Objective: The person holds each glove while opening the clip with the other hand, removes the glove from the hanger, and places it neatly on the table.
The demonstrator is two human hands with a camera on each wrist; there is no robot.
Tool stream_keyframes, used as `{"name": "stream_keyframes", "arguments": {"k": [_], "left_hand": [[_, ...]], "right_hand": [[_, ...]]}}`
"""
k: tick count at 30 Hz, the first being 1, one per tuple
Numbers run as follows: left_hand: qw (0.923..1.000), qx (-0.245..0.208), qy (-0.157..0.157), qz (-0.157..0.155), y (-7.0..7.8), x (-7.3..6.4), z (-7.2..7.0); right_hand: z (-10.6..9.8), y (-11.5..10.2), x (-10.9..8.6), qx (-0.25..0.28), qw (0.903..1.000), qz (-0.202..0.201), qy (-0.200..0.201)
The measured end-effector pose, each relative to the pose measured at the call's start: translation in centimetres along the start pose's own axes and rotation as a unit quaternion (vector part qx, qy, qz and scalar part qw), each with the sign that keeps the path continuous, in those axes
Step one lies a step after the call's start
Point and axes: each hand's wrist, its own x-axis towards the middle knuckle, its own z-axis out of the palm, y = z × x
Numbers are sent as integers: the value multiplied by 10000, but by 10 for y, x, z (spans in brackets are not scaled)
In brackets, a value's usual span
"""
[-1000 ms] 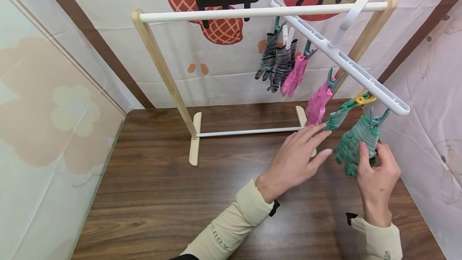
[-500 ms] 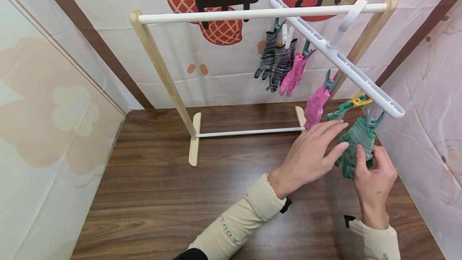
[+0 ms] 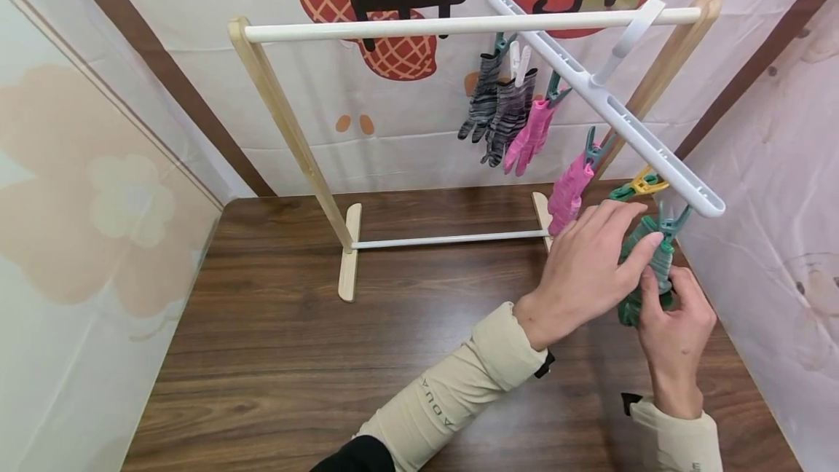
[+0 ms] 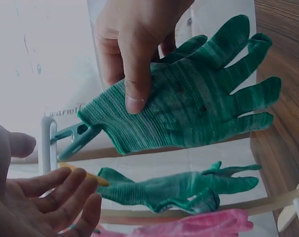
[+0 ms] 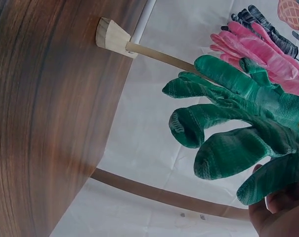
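My right hand [image 3: 678, 333] pinches the cuff area of a green striped knit glove [image 4: 189, 103] between thumb and fingers. The glove hangs from a grey-green clothespin [image 3: 671, 223] at the near end of a white hanger bar [image 3: 629, 122]. My left hand [image 3: 590, 264] is just left of that glove, fingers extended and holding nothing; in the head view it covers part of both green gloves. Behind, a second green glove [image 4: 154, 190] hangs from a yellow clothespin [image 3: 645, 183]. In the right wrist view, the held glove's fingers [image 5: 233, 153] spread toward the table.
Farther along the bar hang two pink gloves [image 3: 569, 194] and two grey-black gloves [image 3: 507, 119], on clothespins. The bar hooks over the white rail [image 3: 406, 28] of a wooden-legged rack [image 3: 288, 130]. Below is a brown wooden table [image 3: 275, 355]; printed cloth walls [image 3: 773, 202] surround it.
My left hand has moved right, up to the near green glove and its clothespin. My right hand keeps its grip, shifting slightly left, and the hanger bar's near end has swung slightly left.
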Motion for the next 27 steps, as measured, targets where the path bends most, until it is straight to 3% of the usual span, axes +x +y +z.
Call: {"name": "stream_keyframes", "arguments": {"k": [5, 13, 20, 27], "left_hand": [[9999, 66, 139, 75, 4, 5, 2], [9971, 405, 627, 165, 9, 13, 7], [9951, 673, 712, -100, 9, 17, 9], [9948, 670, 766, -99, 10, 18, 9]], "right_hand": [[0, -1, -1, 21, 10000, -30, -65], [1, -1, -1, 98, 9999, -66, -113], [0, 0, -5, 110, 9997, -90, -192], [-5, 0, -9, 57, 9995, -59, -315]]}}
